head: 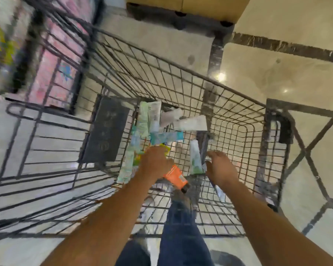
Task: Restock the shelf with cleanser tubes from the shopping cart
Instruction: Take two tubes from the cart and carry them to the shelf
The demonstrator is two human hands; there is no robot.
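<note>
Hands in the cart among the tubes

Cart (210, 81) of dark wire mesh filled most of the view, seen from above, with both bare forearms reaching down into its basket. The left hand (155, 163) was curled around an orange tube (175, 176), whose dark cap end pointed back toward the person. The right hand (220, 167) hovered just beside a white and green tube (196, 160), fingers spread and relaxed, gripping nothing; whether the fingertips touched the mesh could not be told through the blur. More cleanser tubes (154, 120) lay heaped on the basket floor ahead of the left hand, pale green, white and blue, some crossing each other, one long pale green pack running along the left wall. A dark flap (106, 129) hung against the cart's left side. Shelving (52, 60) with pink packaging stood blurred at upper left, beyond the cart. Glossy pale floor tiles (277, 70) with dark borders spread to the right, and the person's blue trousers (181, 227) showed below through the mesh
</note>
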